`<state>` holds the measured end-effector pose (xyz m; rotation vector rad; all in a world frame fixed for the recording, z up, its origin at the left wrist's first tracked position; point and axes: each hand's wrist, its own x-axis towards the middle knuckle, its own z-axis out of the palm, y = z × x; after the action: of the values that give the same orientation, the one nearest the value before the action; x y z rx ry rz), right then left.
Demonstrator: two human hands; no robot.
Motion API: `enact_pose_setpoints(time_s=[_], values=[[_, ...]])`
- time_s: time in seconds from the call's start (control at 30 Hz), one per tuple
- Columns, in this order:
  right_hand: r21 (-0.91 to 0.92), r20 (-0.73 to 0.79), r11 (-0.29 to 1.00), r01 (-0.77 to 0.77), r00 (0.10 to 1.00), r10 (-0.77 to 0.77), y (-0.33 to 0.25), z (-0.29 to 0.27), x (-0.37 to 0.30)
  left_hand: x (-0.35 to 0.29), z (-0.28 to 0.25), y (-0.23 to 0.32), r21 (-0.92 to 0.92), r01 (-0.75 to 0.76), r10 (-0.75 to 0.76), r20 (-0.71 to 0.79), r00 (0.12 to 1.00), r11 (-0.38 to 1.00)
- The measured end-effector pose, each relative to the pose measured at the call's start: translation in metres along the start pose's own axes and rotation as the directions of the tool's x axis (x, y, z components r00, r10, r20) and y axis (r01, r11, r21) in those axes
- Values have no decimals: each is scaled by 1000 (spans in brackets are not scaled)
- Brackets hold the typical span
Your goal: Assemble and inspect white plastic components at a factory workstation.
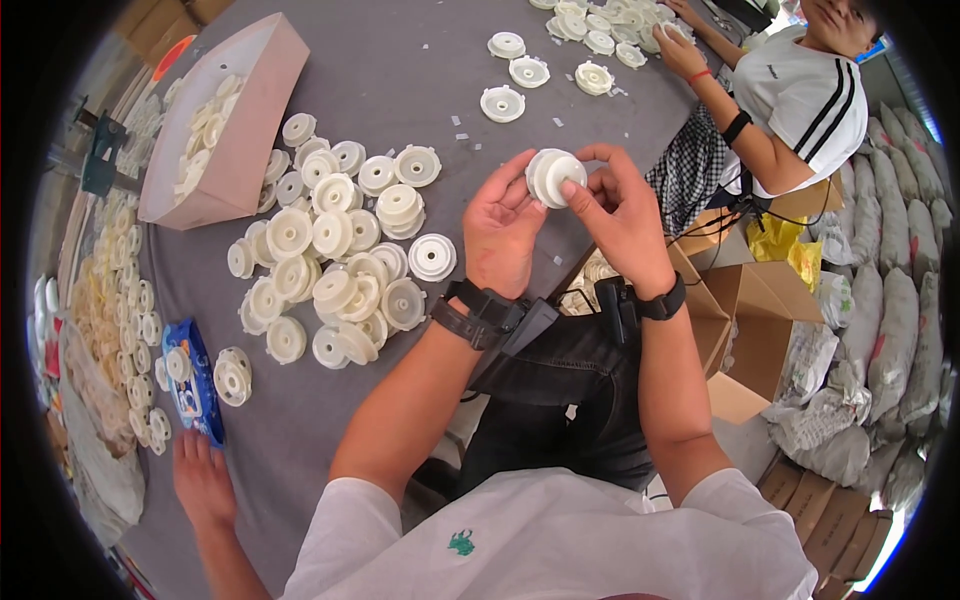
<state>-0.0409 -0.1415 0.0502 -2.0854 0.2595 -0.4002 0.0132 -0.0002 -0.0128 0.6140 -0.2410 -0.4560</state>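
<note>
- At the far left of the grey table [400, 60], a blue packet [192, 385] lies with a white disc on it; another person's hand [205, 480] rests just nearer, fingers extended and apparently holding nothing.
- Farther off, a pale pink box [260, 120] holds more white discs.
- Right of that box, a loose heap of discs [335, 240] spreads over the cloth, some stacked, some tilted.
- The left hand [503, 230] is closed lightly around the left rim of a white flanged piece [556, 178], thumb at its near edge. A light rim grip should steady it without hiding the face.
- The piece sits between both hands, lifted above the near table edge; whether it is one part or two pressed together cannot be told.
- The right hand [625, 215] grips it too, thumb flat on the face, fingers curled behind. Pressing squarely near the centre would probably keep it from tipping.
- At right, an open carton [775, 285] stands below table height.
- Farther right, pale sacks [890, 320] are piled.
</note>
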Motion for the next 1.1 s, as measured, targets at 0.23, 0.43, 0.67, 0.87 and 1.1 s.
enact_pose_setpoints(time_s=[0.23, 0.43, 0.67, 0.87, 1.1], values=[[30, -16, 1000, -10, 1000, 10, 0, 8, 2, -1, -4, 5, 122, -23, 23, 0, 1000, 992], [-90, 47, 993, -75, 996, 79, 15, 2, 2, 3, -12, -5, 244, -137, 147, -23, 989, 960], [-55, 206, 998, -33, 978, 43, 36, -3, 7, -6, -18, 10, 41, -111, 114, -98, 989, 993], [-55, 185, 996, 75, 981, -64, 11, 7, -3, -4, -16, -8, 1, -127, 126, -124, 984, 992], [-163, 269, 970, 180, 954, -132, 14, 10, -2, -1, -13, -28, -53, -112, 104, -124, 987, 992]])
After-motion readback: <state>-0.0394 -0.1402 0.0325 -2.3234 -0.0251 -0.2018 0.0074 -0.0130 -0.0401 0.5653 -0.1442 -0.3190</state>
